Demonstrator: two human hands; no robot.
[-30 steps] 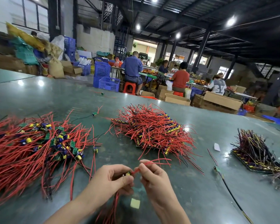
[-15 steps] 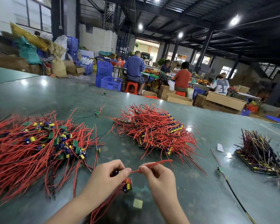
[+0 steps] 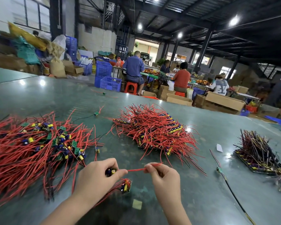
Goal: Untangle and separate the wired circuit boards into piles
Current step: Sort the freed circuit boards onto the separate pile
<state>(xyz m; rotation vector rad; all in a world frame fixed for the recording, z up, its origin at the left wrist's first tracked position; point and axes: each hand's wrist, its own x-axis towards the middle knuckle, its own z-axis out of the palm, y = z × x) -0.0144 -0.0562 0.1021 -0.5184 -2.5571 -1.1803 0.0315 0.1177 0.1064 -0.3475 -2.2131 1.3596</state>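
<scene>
Bright ceiling lamps (image 3: 234, 21) glare on the glossy table (image 3: 39, 95); edges bend, slightly soft.

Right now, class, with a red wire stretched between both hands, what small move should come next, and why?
Probably draw the right hand further right: it pinches the red wire, pulled straight from the board the left hand holds.

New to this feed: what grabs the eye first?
The red wire: a sprawling tangled heap of wired boards at the left of the green table, and a neater red pile in the middle. Up front, the left hand grips a board with blue and yellow capacitors while the right hand pinches its red wire, stretched between them. A darker-wired pile sits at the right.
</scene>
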